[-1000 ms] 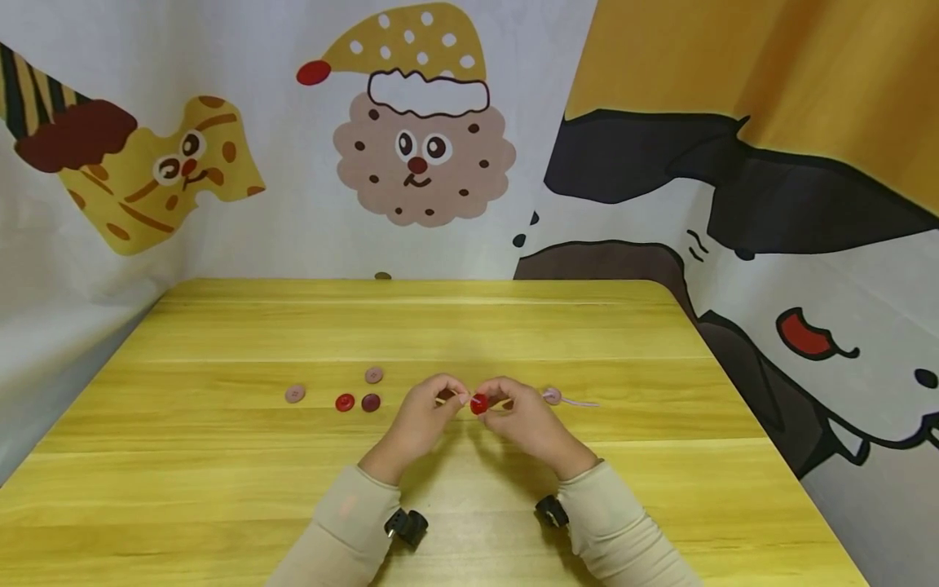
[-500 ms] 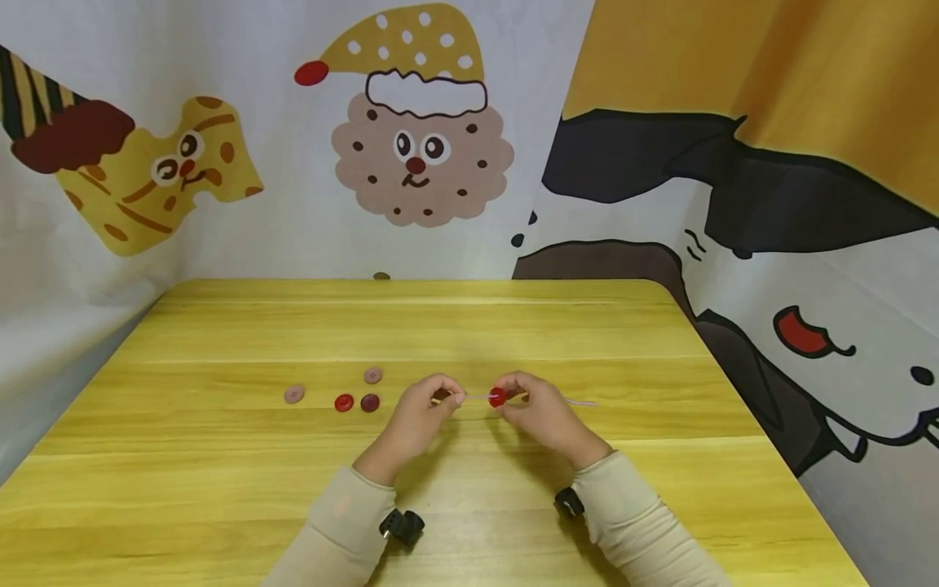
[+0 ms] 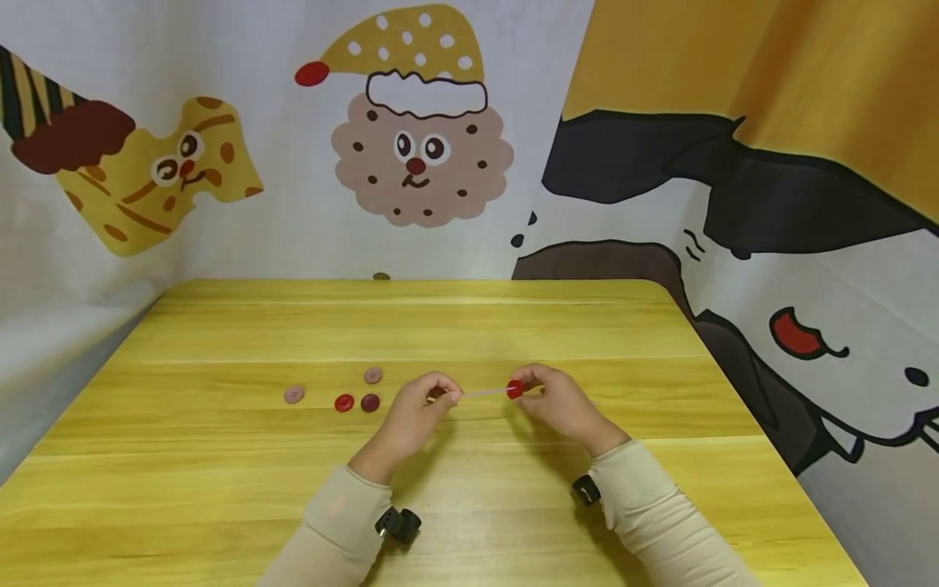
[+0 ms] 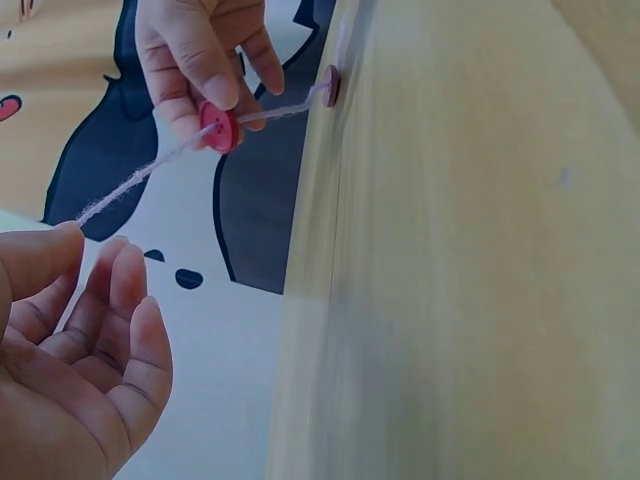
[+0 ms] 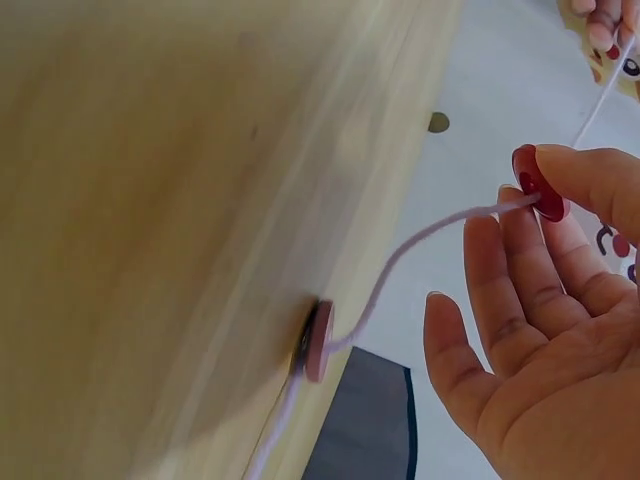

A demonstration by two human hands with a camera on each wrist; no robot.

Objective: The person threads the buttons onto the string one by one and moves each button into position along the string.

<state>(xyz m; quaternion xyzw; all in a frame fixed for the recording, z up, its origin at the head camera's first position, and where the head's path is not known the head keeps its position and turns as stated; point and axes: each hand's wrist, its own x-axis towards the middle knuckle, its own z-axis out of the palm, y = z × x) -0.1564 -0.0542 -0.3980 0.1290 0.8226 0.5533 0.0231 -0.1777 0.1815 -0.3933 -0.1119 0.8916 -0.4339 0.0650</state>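
Left hand (image 3: 418, 412) pinches pale-pink yarn (image 3: 484, 393), straight left-right through red button (image 3: 515, 390); right hand (image 3: 563, 401) pinches button, face leftward. Wood-grain table (image 3: 220, 489), cartoon-print curtain (image 3: 257, 49) behind.

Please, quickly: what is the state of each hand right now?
Left hand: closed, pinching the thin, fuzzy, pale pink yarn.
Right hand: closed, holding the round red button threaded on that yarn.

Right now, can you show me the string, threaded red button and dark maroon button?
String (image 4: 136, 180), left wrist view, on its straight stretch.
Threaded red button (image 4: 223, 133), left wrist view, on its face.
Dark maroon button (image 3: 370, 403), head view, on its top.
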